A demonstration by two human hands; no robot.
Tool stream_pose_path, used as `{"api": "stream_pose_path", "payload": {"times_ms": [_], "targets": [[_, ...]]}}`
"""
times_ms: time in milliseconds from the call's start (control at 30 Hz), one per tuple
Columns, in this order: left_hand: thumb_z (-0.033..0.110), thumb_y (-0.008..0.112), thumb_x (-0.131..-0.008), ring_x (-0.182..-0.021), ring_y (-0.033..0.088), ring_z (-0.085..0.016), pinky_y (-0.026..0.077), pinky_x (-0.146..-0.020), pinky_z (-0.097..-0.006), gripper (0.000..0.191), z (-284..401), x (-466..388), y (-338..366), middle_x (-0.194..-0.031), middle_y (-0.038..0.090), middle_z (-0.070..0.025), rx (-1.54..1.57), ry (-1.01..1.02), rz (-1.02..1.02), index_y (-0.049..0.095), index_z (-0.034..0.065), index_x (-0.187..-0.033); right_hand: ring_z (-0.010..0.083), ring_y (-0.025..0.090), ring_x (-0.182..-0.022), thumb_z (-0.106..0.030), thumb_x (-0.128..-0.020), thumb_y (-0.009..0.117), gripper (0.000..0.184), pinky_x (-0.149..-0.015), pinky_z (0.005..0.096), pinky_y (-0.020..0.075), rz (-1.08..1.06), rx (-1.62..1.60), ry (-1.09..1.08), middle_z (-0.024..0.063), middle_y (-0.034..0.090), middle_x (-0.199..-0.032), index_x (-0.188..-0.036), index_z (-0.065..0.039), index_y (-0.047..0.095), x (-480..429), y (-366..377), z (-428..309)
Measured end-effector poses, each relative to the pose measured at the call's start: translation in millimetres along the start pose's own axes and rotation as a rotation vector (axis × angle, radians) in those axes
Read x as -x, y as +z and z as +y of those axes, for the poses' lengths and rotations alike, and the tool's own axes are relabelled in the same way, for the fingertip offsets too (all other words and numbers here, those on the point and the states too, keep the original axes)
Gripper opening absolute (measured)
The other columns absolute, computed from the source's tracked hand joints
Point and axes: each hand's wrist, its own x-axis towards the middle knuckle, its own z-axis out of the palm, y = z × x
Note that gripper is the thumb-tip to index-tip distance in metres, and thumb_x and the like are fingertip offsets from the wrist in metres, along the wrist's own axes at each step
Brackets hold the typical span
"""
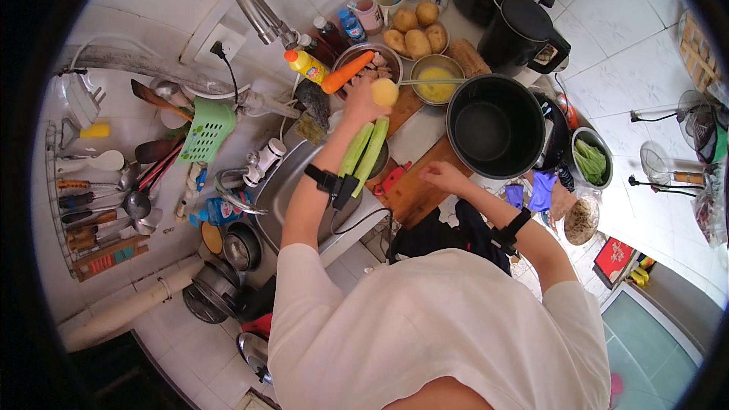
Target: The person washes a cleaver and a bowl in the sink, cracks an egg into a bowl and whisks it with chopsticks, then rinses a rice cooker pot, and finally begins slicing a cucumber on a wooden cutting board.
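Note:
My left hand [364,101] has its fingers around a pale yellow peeled potato [385,92], beside a metal bowl [397,64] that holds pieces of meat [376,70]. A carrot [348,72] lies across that bowl. Below the hand, strips of peeled green vegetable [371,151] rest over another metal bowl [380,160] by the sink. My right hand [445,176], fingers loosely bent and nothing visible in them, hovers over the wooden cutting board [421,202]. On the board lies a cleaver [418,135] with a red handle [393,177], close to the right hand.
A large black inner pot [490,125] stands right of the cleaver. Chopsticks [433,81] cross a bowl of yellow liquid [435,91]. Behind are potatoes [418,42], a yellow bottle [306,65] and a black kettle [518,34]. The sink [285,188] and faucet [259,11] are at left.

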Motion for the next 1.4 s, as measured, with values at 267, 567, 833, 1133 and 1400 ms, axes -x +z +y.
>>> {"api": "stream_pose_path", "payload": {"times_ms": [267, 567, 833, 1133, 1400], "targets": [[0.026, 0.083, -0.052, -0.106, 0.047, -0.035, 0.042, -0.089, -0.0408, 0.075, -62, -56, -10, -0.11, 0.05, -0.0174, -0.479, -0.119, 0.247, 0.044, 0.001, -0.111, 0.023, 0.062, -0.082, -0.033, -0.08, 0.059, 0.035, -0.073, 0.0327, 0.0469, 0.066, -0.04, -0.007, 0.0125, 0.065, -0.086, -0.094, -0.001, 0.063, 23, -3, -15], [0.033, 0.081, -0.055, -0.111, 0.047, -0.032, 0.04, -0.092, -0.0391, 0.077, -72, -81, 12, -0.116, 0.051, -0.0178, -0.526, -0.199, 0.217, 0.045, 0.0017, -0.115, 0.025, 0.062, -0.085, -0.034, -0.082, 0.058, 0.036, -0.075, 0.0327, 0.0465, 0.11, -0.008, 0.142, 0.0142, 0.065, -0.087, -0.096, -0.001, 0.062, 40, -11, -1], [0.035, 0.08, -0.057, -0.109, 0.049, -0.032, 0.042, -0.091, -0.0401, 0.075, -73, -80, 16, -0.114, 0.052, -0.0177, -0.461, -0.253, 0.145, 0.045, 0.0035, -0.115, 0.0142, 0.06, -0.076, -0.023, -0.087, 0.057, 0.025, -0.071, 0.0265, 0.0478, 0.008, -0.076, 0.23, 0.0074, 0.065, -0.085, -0.097, 0.0, 0.06, 32, -14, -26], [0.035, 0.075, -0.066, -0.102, 0.053, -0.032, 0.045, -0.084, -0.041, 0.056, -66, -27, -13, -0.107, 0.054, -0.0185, -0.174, -0.008, 0.268, 0.053, 0.0017, -0.104, 0.0154, 0.061, -0.068, -0.022, -0.085, 0.057, 0.025, -0.063, 0.0281, 0.0477, -0.084, -0.137, 0.098, 0.009, 0.065, -0.076, -0.088, 0.002, 0.061, 9, 1, -22], [0.04, 0.077, -0.059, -0.101, 0.05, -0.036, 0.047, -0.08, -0.0412, 0.088, -28, 119, 14, -0.11, 0.049, -0.0189, -0.399, -0.25, -0.037, 0.036, -0.0018, -0.125, 0.013, 0.056, -0.056, -0.026, -0.083, 0.059, 0.027, -0.053, 0.0266, 0.044, -0.29, -0.095, -0.008, 0.0053, 0.06, -0.064, -0.079, 0.0, 0.059, -33, 22, -8]]}}
